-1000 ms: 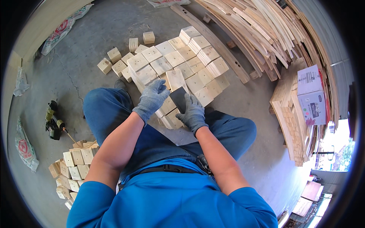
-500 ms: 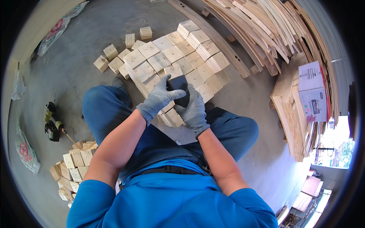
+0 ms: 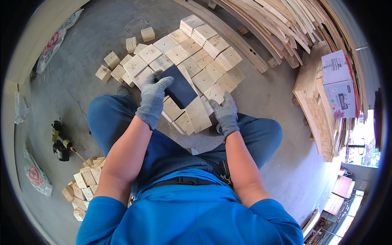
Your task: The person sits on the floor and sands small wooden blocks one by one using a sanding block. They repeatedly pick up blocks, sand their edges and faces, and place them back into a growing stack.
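My left hand (image 3: 152,94), in a grey knit glove, grips a flat dark rectangular slab (image 3: 179,87) by its upper left side. The slab lies tilted over the wooden blocks (image 3: 190,45), which are set side by side in rows, most with a small hole or mark on top. Partly under the slab is a longer pale wooden piece (image 3: 198,114). My right hand (image 3: 225,111), gloved alike, is apart from the slab beside the near right edge of the blocks. Its fingers are spread and it holds nothing.
Loose blocks (image 3: 111,59) lie left of the rows, and more are heaped at lower left (image 3: 87,179). Nearby is a black and yellow tool (image 3: 60,141). Long boards (image 3: 261,24) are stacked at far right, with a white box (image 3: 339,83) on wood.
My right hand has let go of the dark slab and moved right, fingers opening. My left hand has shifted left, keeping the slab, whose broad face now shows more.
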A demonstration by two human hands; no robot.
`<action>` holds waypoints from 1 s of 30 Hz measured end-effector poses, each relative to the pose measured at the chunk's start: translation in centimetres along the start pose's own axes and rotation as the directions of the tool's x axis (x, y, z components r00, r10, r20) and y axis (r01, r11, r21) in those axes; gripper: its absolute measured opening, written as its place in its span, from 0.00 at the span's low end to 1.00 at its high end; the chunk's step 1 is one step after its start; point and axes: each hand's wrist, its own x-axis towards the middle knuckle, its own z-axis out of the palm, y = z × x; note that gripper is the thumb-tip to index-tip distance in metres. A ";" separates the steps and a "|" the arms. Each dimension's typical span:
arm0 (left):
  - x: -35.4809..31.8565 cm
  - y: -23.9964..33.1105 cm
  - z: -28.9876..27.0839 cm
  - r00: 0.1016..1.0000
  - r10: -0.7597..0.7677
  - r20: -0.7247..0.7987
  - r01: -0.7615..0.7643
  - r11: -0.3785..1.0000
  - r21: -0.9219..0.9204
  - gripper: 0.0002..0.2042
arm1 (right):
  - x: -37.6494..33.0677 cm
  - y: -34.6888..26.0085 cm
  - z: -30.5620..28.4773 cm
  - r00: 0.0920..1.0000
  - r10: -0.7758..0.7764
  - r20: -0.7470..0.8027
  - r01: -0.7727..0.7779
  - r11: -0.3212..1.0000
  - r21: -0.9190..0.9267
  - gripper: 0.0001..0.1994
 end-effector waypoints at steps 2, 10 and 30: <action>0.5 0.4 0.6 0.997 -0.082 0.003 0.082 0.996 -0.026 0.25 | 0.6 8.7 1.4 0.964 0.257 0.070 -0.266 0.922 0.283 0.34; 1.0 2.5 -1.2 0.987 -0.032 -0.158 0.020 0.997 -0.079 0.21 | -1.5 4.9 1.2 0.681 0.474 0.558 -0.581 0.813 0.019 0.29; 2.1 1.7 -2.2 0.988 -0.022 -0.155 0.008 0.996 -0.086 0.22 | -3.2 3.6 -2.4 0.603 0.203 0.771 -0.658 0.673 0.337 0.20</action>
